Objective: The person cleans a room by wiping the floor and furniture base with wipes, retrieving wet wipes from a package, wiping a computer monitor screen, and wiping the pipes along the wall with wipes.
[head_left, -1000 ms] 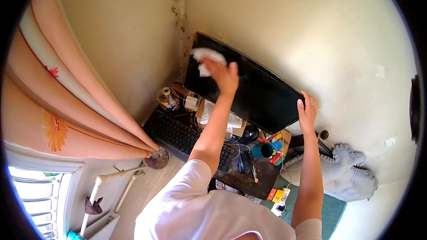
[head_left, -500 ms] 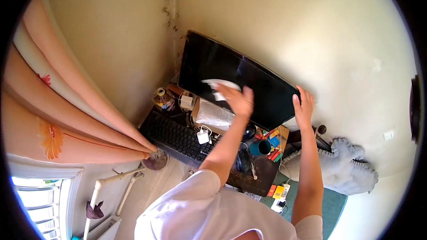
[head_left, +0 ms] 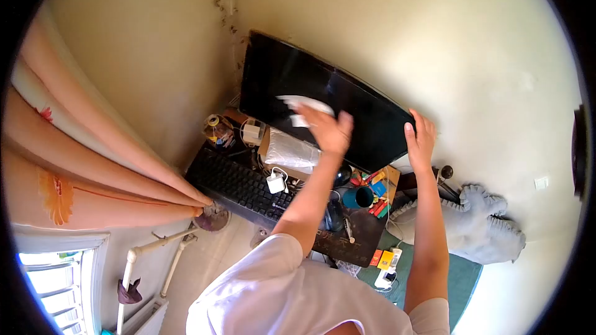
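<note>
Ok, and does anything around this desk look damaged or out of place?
A white adapter lies on top of the keyboard, covering keys. The wall corner beyond the monitor has dark, ragged patches, possibly damage.

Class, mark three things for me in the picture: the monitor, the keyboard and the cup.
Monitor (head_left: pixel 375 121): head view, now; on the dark screen, right of the wiping hand.
Keyboard (head_left: pixel 231 180): head view, now; on the keys.
Cup (head_left: pixel 350 198): head view, now; on the blue-green outer wall.
</note>
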{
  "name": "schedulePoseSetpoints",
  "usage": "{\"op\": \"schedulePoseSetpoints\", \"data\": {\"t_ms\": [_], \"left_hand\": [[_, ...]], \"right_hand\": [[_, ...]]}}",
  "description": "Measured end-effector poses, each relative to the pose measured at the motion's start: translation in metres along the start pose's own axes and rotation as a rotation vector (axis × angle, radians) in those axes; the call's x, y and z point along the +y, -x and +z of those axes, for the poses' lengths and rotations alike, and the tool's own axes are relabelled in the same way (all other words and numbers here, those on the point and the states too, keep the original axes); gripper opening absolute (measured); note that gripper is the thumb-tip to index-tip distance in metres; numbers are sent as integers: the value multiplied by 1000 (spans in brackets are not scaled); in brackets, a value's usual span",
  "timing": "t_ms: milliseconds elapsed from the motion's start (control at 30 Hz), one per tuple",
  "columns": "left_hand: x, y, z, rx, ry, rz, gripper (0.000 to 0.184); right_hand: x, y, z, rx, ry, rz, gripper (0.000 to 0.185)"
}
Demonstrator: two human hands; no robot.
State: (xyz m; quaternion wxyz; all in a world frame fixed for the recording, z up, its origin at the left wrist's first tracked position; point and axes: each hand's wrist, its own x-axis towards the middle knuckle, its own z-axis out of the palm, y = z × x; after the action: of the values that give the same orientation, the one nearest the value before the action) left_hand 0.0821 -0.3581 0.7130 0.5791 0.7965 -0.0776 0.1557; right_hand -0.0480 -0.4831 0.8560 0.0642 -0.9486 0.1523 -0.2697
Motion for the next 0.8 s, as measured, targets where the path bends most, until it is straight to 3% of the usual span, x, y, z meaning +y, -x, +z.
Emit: {"op": "schedulePoseSetpoints", "data": {"t_ms": [33, 100, 167, 200, 300, 367, 533, 567, 600, 700, 800], "left_hand": [[16, 27, -2, -158, -53, 129, 108], [16, 59, 1, -257, -126, 427, 110], [3, 45, 0, -326, -155, 305, 108], [-5, 26, -6, -230, -181, 301, 107], [-50, -46, -24, 158, 47, 37, 102], [-107, -80, -17, 362, 234, -292, 97], [-90, -49, -14, 276, 281, -520, 89], [-85, -29, 1, 101, 123, -626, 87], [-60, -6, 8, 25, 124, -613, 89], [-2, 73, 30, -81, 217, -203, 96], [21, 52, 20, -23, 58, 97, 95]], "right_hand": [[5, 0, 0, 5, 7, -4, 40], [2, 0, 2, -2, 9, -21, 39], [-2, -2, -2, 9, 20, -49, 41], [-3, -3, -2, 6, 22, -54, 43], [-4, -3, 0, 14, 12, -30, 43], [-3, -2, 0, 21, 28, -32, 43], [-5, 0, -1, 1, 15, -19, 43], [-5, 1, -1, -1, 8, -23, 43], [-5, 0, 0, 14, 20, -35, 43], [-4, -1, 2, 31, 45, -52, 43], [6, -1, 2, 22, 39, -66, 42]]}}
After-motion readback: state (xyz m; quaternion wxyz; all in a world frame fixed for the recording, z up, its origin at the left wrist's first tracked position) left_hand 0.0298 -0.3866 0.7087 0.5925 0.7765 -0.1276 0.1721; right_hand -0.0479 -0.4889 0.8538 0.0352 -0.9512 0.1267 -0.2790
